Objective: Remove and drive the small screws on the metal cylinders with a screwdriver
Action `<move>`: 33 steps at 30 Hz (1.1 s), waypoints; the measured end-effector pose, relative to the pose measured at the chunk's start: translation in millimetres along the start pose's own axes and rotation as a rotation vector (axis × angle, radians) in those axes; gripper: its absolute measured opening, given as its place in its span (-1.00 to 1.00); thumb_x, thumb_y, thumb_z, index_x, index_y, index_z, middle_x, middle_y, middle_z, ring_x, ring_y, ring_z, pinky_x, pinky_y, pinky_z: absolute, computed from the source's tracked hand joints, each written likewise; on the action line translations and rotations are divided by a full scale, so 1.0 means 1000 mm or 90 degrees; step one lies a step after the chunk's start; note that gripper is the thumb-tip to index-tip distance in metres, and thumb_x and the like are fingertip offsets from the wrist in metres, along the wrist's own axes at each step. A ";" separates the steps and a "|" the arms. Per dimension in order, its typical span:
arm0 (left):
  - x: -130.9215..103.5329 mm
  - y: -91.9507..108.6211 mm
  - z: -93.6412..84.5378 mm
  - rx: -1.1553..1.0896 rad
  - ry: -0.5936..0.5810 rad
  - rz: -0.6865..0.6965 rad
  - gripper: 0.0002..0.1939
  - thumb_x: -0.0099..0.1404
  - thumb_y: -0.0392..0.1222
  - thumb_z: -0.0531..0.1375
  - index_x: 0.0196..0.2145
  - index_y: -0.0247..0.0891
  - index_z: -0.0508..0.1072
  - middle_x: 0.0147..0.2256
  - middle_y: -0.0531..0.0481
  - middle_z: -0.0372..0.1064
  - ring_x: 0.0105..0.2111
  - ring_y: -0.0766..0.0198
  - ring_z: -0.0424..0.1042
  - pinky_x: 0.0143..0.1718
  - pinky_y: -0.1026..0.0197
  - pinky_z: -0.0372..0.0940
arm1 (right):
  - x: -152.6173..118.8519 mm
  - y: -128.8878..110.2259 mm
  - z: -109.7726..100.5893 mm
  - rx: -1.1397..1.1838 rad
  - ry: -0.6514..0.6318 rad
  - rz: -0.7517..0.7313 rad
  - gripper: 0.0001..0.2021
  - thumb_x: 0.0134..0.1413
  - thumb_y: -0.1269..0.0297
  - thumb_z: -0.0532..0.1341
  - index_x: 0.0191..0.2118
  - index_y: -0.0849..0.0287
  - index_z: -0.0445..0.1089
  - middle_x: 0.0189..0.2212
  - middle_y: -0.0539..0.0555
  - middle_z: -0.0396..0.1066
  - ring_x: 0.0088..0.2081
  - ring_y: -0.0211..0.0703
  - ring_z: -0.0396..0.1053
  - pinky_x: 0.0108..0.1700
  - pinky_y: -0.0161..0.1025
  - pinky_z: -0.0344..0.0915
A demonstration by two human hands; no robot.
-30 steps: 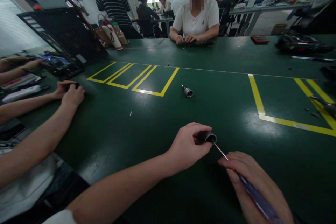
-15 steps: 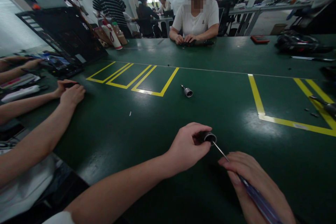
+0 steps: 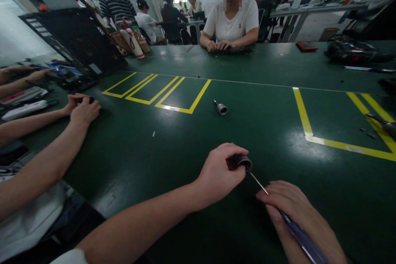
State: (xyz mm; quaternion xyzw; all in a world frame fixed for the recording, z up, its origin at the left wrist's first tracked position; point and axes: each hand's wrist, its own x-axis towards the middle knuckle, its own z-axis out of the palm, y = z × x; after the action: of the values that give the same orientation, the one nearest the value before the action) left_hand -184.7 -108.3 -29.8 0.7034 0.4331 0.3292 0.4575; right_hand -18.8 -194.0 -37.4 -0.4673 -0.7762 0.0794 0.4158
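Observation:
My left hand (image 3: 221,172) grips a small dark cylindrical part (image 3: 239,161) with a metal rim, low over the green table (image 3: 266,132). My right hand (image 3: 301,218) holds a thin screwdriver (image 3: 297,231) with a purple-blue handle. Its slim metal shaft (image 3: 258,183) points up-left and its tip sits in the open end of the cylinder. A second, similar silver cylindrical part (image 3: 221,108) lies on the table further away, apart from both hands.
A co-worker's two arms (image 3: 46,140) reach in from the left, hands (image 3: 81,107) on a small black item. Another person (image 3: 230,20) sits across the table. Yellow tape outlines (image 3: 157,90) mark the surface; tools and dark objects (image 3: 352,51) lie at the right edge.
My left hand and the cylinder have shifted slightly left and up, and the screwdriver shaft has followed. A standing person in the background has walked left.

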 end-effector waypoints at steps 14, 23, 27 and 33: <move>-0.005 0.005 0.002 0.065 0.005 0.055 -0.69 0.11 -0.40 0.15 -0.16 -0.28 0.46 -0.11 -0.07 0.37 -0.16 0.25 0.40 -0.18 0.21 0.38 | -0.002 -0.003 0.000 -0.028 0.001 -0.028 -0.83 0.10 0.42 0.14 -0.17 0.14 0.36 -0.31 0.09 0.51 -0.25 -0.10 0.49 -0.11 -0.15 0.40; -0.002 0.004 0.001 0.041 -0.022 -0.006 -0.69 0.11 -0.35 0.17 -0.15 -0.33 0.47 -0.19 -0.09 0.39 -0.31 0.30 0.43 -0.35 0.29 0.37 | 0.001 -0.003 -0.004 -0.046 -0.013 -0.051 -0.81 0.10 0.40 0.13 -0.15 0.13 0.38 -0.30 0.07 0.54 -0.26 -0.09 0.51 -0.09 -0.14 0.40; -0.003 0.003 0.002 0.063 -0.006 0.037 -0.68 0.11 -0.36 0.17 -0.14 -0.31 0.47 -0.13 -0.08 0.38 -0.20 0.26 0.42 -0.25 0.26 0.38 | 0.000 -0.002 -0.002 -0.052 -0.006 -0.062 -0.82 0.09 0.42 0.13 -0.17 0.16 0.37 -0.32 0.08 0.53 -0.27 -0.11 0.51 -0.11 -0.15 0.40; -0.006 0.007 0.001 0.092 -0.007 0.048 -0.66 0.13 -0.37 0.17 -0.11 -0.26 0.46 -0.08 -0.08 0.36 -0.13 0.22 0.39 -0.11 0.17 0.37 | 0.000 -0.001 -0.002 -0.062 -0.006 -0.067 -0.82 0.07 0.43 0.13 -0.18 0.15 0.36 -0.33 0.10 0.52 -0.27 -0.08 0.50 -0.14 -0.14 0.41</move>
State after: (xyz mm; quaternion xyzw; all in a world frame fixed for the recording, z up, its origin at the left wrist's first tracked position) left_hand -184.6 -115.0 -24.2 0.7522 0.4261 0.3102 0.3955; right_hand -18.0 -195.2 -35.1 -0.4448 -0.8045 0.0218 0.3929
